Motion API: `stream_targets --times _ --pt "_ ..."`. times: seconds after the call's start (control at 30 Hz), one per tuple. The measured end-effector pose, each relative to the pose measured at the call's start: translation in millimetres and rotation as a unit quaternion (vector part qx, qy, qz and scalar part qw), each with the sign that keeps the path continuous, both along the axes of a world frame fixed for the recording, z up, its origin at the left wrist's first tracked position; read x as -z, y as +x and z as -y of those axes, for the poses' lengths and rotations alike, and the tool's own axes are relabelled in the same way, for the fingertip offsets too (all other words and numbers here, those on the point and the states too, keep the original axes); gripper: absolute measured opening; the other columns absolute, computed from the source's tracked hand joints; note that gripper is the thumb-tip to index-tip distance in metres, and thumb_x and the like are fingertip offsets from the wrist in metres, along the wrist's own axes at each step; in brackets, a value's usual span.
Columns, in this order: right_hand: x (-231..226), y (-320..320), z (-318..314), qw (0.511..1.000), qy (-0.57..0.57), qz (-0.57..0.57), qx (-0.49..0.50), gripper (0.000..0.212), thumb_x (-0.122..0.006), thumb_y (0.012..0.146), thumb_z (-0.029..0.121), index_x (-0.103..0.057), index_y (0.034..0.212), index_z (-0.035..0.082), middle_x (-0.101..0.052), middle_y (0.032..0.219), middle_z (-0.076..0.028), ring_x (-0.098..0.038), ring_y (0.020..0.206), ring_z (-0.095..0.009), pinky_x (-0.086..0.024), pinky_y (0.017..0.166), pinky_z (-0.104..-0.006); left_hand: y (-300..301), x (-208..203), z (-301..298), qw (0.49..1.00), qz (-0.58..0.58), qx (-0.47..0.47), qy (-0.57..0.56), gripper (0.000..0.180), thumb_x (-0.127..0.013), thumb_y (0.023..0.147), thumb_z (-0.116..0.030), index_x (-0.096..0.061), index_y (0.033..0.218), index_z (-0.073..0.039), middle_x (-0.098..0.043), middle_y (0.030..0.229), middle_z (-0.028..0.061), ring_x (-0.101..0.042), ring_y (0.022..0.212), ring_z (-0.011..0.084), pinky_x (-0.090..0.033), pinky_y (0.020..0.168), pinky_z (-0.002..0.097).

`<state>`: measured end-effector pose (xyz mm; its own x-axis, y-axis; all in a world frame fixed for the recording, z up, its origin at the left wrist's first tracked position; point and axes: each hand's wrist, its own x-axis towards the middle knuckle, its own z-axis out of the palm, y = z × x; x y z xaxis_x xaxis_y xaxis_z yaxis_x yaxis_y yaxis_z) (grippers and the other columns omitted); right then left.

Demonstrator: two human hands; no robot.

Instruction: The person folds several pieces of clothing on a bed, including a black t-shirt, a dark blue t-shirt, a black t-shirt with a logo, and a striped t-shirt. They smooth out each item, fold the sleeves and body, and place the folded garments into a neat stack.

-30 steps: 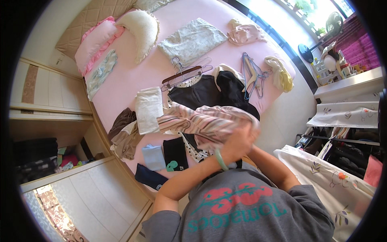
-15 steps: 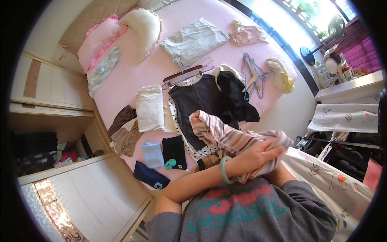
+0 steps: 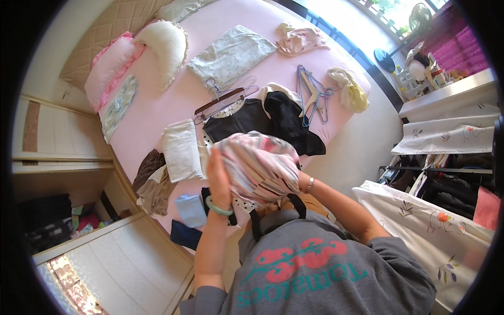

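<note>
A striped garment (image 3: 260, 163) in pink, white, grey and brown hangs bunched and blurred in front of my body, between my hands. My left hand (image 3: 218, 176), below which a pale green bangle circles the wrist, grips its left side. At its lower right edge my right hand (image 3: 304, 182) holds the cloth, with most of the fingers hidden by it. Beneath the garment lies a black sleeveless top (image 3: 239, 123) over white polka-dot cloth on the bed. A brown hanger (image 3: 219, 104) lies at the top's upper end.
Blue hangers (image 3: 311, 97) and a yellowish cloth (image 3: 350, 89) lie toward the right of the pink bed (image 3: 157, 113). Folded white cloth (image 3: 182, 149), brown clothes (image 3: 152, 176) and a light blue folded piece (image 3: 190, 210) are at the left. A clothes rack (image 3: 446, 170) stands right.
The striped garment has moved left and spread out between my hands. My left hand has gone from the right side to the garment's left, and my right hand now shows at its right edge.
</note>
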<state>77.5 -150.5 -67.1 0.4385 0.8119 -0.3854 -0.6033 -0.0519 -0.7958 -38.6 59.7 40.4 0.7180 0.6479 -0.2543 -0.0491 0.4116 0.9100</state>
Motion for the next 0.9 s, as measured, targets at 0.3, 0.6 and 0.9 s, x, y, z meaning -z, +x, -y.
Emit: stream_targets --times 0.3,0.6,0.9 --pt "-132.0 21.5 13.8 0.867 -0.057 0.415 0.269 0.015 -0.067 0.090 0.018 -0.065 0.083 0.006 -0.066 0.085 -0.003 -0.062 0.076 -0.013 -0.047 0.066 -0.0266 -193.7 200.3 -25.2 0.817 -0.508 0.228 0.151 0.048 -0.046 0.100 -0.042 -0.065 0.106 0.001 -0.068 0.101 0.0229 -0.067 0.097 0.0297 -0.050 0.087 0.0398" --pt "-130.4 -65.9 -19.4 0.808 0.181 0.539 -0.155 0.011 -0.068 0.086 0.019 -0.066 0.083 0.008 -0.068 0.089 -0.005 -0.066 0.082 -0.024 -0.054 0.069 -0.0343 -20.5 95.9 24.1 0.860 -0.305 0.382 -0.148 0.044 -0.057 0.096 -0.045 -0.068 0.107 -0.004 -0.065 0.083 -0.0002 -0.056 0.064 0.0067 -0.045 0.057 0.0192" --pt "-101.0 -13.2 5.9 0.957 -0.094 0.271 0.032 0.013 -0.063 0.086 0.004 -0.069 0.097 0.005 -0.069 0.082 -0.010 -0.064 0.065 -0.022 -0.053 0.063 -0.0331 -12.0 68.5 39.8 0.928 -0.107 0.346 -0.087 0.015 -0.052 0.101 -0.015 -0.057 0.108 -0.003 -0.058 0.095 -0.0026 -0.052 0.087 0.0038 -0.044 0.079 0.0210"
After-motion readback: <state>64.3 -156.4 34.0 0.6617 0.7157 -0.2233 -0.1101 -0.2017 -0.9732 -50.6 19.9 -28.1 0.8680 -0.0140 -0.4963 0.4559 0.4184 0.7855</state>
